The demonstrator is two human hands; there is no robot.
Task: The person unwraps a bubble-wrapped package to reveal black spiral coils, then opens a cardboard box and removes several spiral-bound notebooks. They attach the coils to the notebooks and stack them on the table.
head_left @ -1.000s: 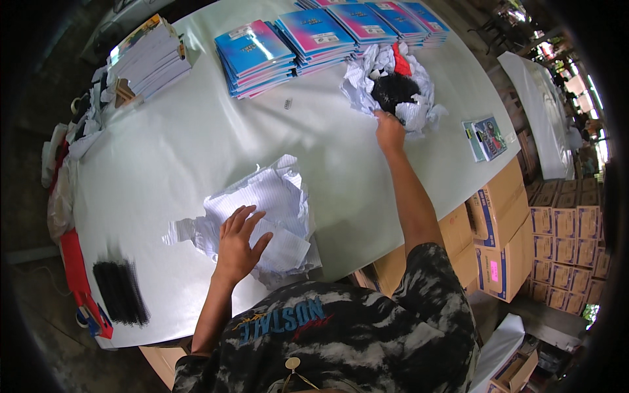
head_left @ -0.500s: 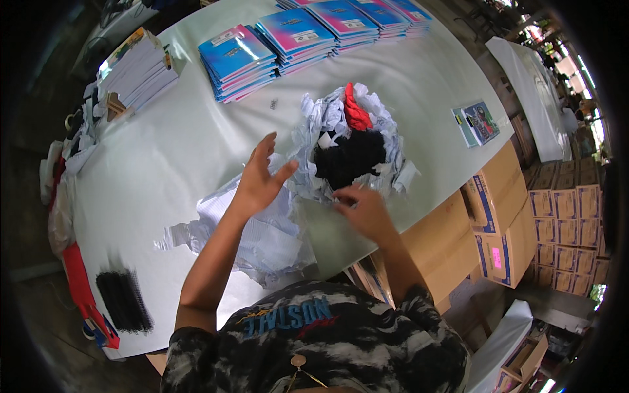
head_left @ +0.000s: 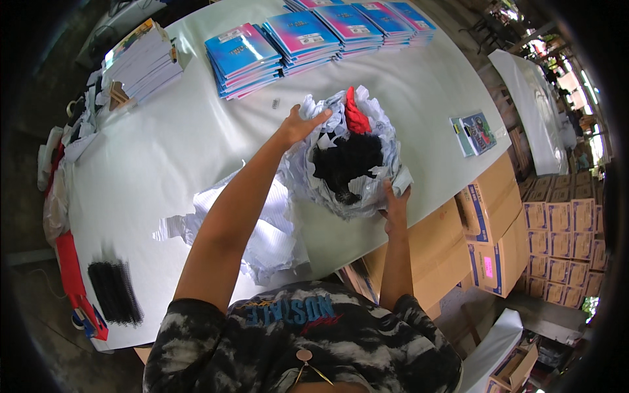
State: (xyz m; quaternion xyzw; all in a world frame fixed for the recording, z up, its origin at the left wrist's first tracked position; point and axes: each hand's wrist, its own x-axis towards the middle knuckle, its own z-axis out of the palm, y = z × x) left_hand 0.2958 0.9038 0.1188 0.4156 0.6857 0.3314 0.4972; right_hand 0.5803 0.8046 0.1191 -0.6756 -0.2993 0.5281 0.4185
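A round bundle of crumpled white paper (head_left: 306, 169) lies on the table, shaped like a nest. Inside it sits a clump of black mesh-like material (head_left: 347, 158), with a piece of red crumpled material (head_left: 357, 116) at its far side. My left hand (head_left: 301, 126) holds the bundle's far left rim, thumb over the paper and fingers along the outside. Across from it, my right hand (head_left: 396, 206) grips the near right edge, some fingers hidden by paper. Loose crumpled white sheets (head_left: 272, 226) lie beneath and beside my left forearm.
Stacks of blue and pink booklets (head_left: 301, 36) line the table's far side. A pile of papers (head_left: 144, 62) stands far left, black netting (head_left: 114, 291) near left. Small booklets (head_left: 475, 133) lie by the right edge, with cardboard boxes (head_left: 429, 252) below it.
My left hand has moved far and right onto the bundle's rim. My right hand has shifted right, from the near edge to the near right side. The bundle has turned slightly.
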